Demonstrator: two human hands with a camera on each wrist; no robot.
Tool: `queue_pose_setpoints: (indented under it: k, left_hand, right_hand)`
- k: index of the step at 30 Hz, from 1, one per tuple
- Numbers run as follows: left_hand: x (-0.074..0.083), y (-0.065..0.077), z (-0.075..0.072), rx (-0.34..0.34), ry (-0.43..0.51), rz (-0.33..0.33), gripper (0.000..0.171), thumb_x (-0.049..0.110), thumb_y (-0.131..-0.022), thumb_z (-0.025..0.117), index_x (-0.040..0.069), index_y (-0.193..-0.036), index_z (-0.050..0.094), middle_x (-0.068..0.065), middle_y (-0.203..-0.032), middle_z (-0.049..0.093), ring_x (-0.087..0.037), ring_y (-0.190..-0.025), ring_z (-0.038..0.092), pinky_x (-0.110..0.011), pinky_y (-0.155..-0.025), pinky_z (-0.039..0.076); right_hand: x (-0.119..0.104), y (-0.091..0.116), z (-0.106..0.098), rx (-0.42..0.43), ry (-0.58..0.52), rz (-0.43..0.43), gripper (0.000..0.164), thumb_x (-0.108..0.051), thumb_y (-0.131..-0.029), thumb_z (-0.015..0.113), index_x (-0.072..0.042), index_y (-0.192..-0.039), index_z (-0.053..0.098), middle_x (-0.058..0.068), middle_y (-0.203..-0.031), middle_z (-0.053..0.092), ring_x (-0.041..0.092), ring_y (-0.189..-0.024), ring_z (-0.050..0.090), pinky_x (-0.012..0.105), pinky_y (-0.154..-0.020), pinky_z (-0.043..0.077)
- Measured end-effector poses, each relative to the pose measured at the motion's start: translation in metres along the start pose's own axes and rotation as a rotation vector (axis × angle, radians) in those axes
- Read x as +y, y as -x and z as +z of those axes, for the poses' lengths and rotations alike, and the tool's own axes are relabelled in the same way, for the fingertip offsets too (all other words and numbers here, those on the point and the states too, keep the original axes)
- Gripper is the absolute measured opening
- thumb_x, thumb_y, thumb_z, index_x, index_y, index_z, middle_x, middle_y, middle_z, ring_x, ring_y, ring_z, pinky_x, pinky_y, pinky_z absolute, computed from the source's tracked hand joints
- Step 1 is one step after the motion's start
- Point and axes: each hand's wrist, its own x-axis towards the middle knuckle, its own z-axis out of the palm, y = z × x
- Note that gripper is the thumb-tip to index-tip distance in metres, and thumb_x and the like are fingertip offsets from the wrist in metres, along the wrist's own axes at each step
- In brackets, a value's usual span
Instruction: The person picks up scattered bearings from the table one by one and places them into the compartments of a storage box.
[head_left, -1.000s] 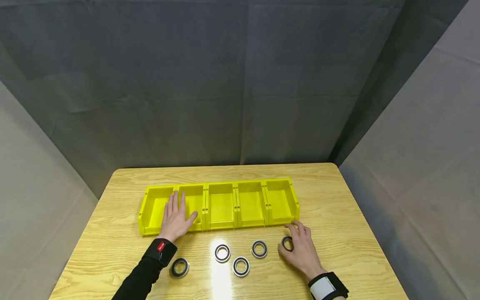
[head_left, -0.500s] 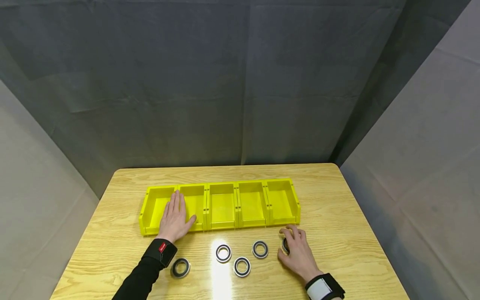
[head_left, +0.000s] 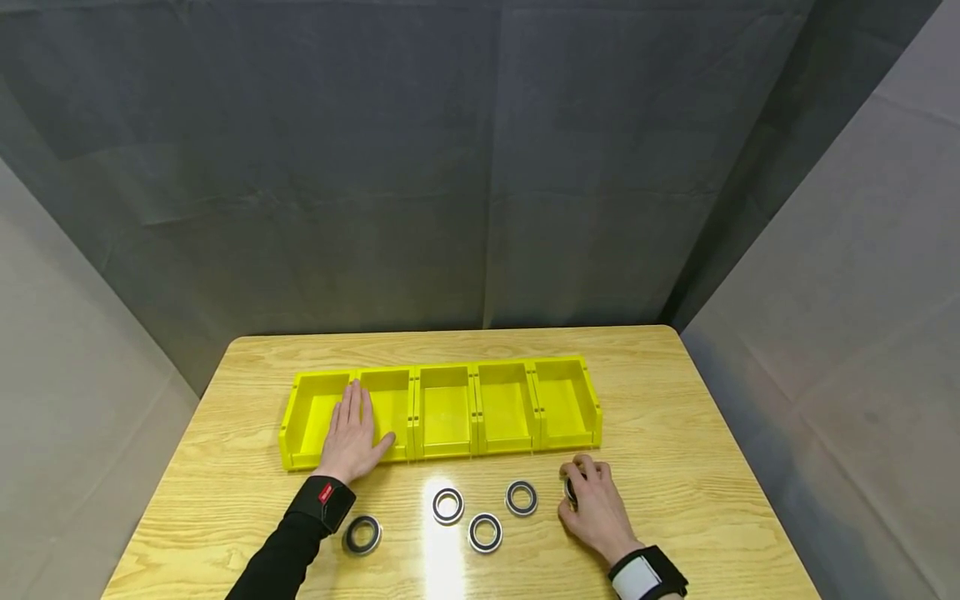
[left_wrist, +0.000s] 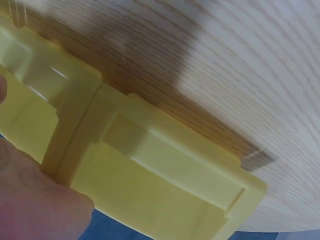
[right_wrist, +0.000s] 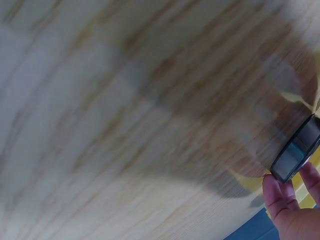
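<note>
In the head view my left hand (head_left: 351,437) lies with straight fingers over the wall between the two leftmost compartments of a row of yellow bins (head_left: 443,453). That hand also appears in the left wrist view, against the yellow plastic. At the right, just in front of the row's right end, my right hand (head_left: 596,508) pinches a ball bearing (right_wrist: 297,150) between thumb and fingers. The right wrist view has this bearing tilted on edge, its outer rim showing; in the head view the fingers cover most of it.
More bearings lie flat on the wooden table (head_left: 712,500): one near the left wrist (head_left: 362,535), one in the middle (head_left: 447,506), one in front of it (head_left: 485,532) and one towards the right hand (head_left: 521,497). Grey cloth (head_left: 480,167) hangs behind.
The right hand has drawn slightly back and closed its fingers on the bearing, which has gone from flat to tilted. The left hand has stayed nearly still on the bins.
</note>
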Motion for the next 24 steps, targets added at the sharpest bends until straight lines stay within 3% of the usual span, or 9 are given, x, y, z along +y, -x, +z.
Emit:
queue_pose_setpoints:
  k: [15, 24]
  left_hand:
    - [0.0013, -0.001, -0.0015, -0.036, -0.018, -0.015, 0.09, 0.04, -0.098, 0.06, -0.011, -0.157, 0.014, -0.031, -0.167, -0.003, -0.047, -0.156, 0.0, -0.064, -0.125, 0.005]
    - [-0.0011, -0.0005, 0.0, -0.035, 0.006, -0.019, 0.089, 0.041, -0.097, 0.059, -0.01, -0.157, 0.016, -0.03, -0.167, -0.005, -0.047, -0.156, -0.001, -0.064, -0.125, 0.004]
  right_hand:
    - [0.0001, -0.0035, -0.0069, -0.092, -0.051, 0.034, 0.028, -0.011, -0.075, 0.074, -0.014, -0.102, 0.066, 0.01, -0.113, 0.058, 0.037, -0.104, 0.054, 0.045, -0.077, 0.055]
    - [-0.0007, -0.0022, -0.0086, -0.09, -0.053, 0.036, 0.028, -0.009, -0.076, 0.075, -0.014, -0.103, 0.07, 0.011, -0.109, 0.059, 0.035, -0.102, 0.055, 0.044, -0.079, 0.055]
